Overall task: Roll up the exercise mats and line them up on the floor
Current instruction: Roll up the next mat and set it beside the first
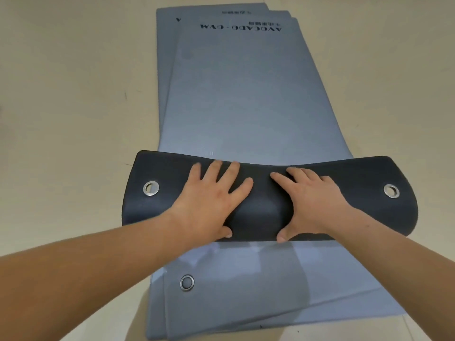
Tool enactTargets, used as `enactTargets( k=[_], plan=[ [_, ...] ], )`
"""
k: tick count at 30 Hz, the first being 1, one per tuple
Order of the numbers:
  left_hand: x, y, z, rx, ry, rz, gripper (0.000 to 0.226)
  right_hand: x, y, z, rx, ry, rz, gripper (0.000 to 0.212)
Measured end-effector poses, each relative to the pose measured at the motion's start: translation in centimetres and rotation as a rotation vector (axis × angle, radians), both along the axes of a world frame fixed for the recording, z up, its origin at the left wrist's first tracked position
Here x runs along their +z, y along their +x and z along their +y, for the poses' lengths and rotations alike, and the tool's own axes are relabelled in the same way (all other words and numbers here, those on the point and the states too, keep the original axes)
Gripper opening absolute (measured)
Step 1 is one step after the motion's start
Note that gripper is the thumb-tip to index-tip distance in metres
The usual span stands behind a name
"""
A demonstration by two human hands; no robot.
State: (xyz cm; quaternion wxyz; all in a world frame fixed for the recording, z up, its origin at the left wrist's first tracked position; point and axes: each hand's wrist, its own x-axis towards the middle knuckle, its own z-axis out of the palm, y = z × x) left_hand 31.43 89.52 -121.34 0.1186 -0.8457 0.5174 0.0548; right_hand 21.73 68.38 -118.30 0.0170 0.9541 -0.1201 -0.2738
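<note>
While the floor [61,94] carries a stack of grey mats [246,94] whose long axis runs straight away from the person, the top one's near end is turned over into a dark roll [266,210]. It lies crosswise on the stack, its axis left to right. Rolling looks barely begun, since most of the length lies flat ahead. The left hand [211,200] and right hand [312,203] rest on the roll's middle, fingers [214,171] spread and pressing flat, thumbs at its near edge. The next move calls for an even forward push from both, with the ends kept square. How tightly it is wound is hard to tell. An eyelet [151,188] sits near each end.
</note>
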Motion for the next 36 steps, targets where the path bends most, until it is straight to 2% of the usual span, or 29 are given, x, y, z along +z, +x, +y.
enactTargets(
  k=[2, 5, 8, 12, 16, 20, 23, 25, 31, 33, 36],
  plan=[
    [-0.7, -1.9, 1.3, 0.055, 0.022, 0.005, 0.109, 0.0, 0.5, -0.7, -0.006, 0.051, -0.024, 0.146],
    [-2.7, -2.4, 2.4, 0.135, 0.115, 0.04, 0.126, -0.7, 0.9, -1.0, 0.006, 0.105, -0.055, 0.14],
    [-3.7, -1.5, 1.7, 0.169, 0.106, 0.108, 0.131, -1.2, 0.8, -0.6, 0.075, 0.024, -0.085, 0.133],
    [-3.8, 0.0, 0.6, 0.137, 0.089, 0.165, 0.126, -2.2, -0.3, 0.2, 0.072, -0.046, -0.035, 0.133],
    [-3.5, -0.3, 0.4, 0.124, 0.122, 0.157, 0.122, -2.1, -0.3, -0.4, 0.04, 0.045, 0.0, 0.123],
    [-2.0, -1.2, 1.1, 0.095, 0.113, 0.142, 0.114, -1.0, -0.5, 0.0, 0.089, 0.029, -0.01, 0.109],
    [-0.5, -2.1, 2.4, 0.043, 0.115, 0.16, 0.108, 0.2, -1.6, 0.3, 0.114, 0.096, 0.023, 0.097],
    [0.7, -2.7, 2.8, 0.021, 0.124, 0.251, 0.099, 1.3, -2.0, 0.1, 0.097, 0.179, 0.127, 0.093],
    [3.6, -1.9, 1.0, -0.014, 0.258, 0.73, 0.082, 1.6, -1.9, -1.1, -0.125, 0.496, 0.545, 0.088],
    [3.3, 0.1, -0.1, 0.021, 0.31, 0.846, 0.085, 1.3, -1.3, -1.8, -0.171, 0.537, 0.539, 0.088],
    [3.1, 3.5, -1.0, 0.135, 0.297, 0.98, 0.098, 2.3, 0.0, -2.9, -0.224, 0.514, 0.362, 0.097]
  ],
)
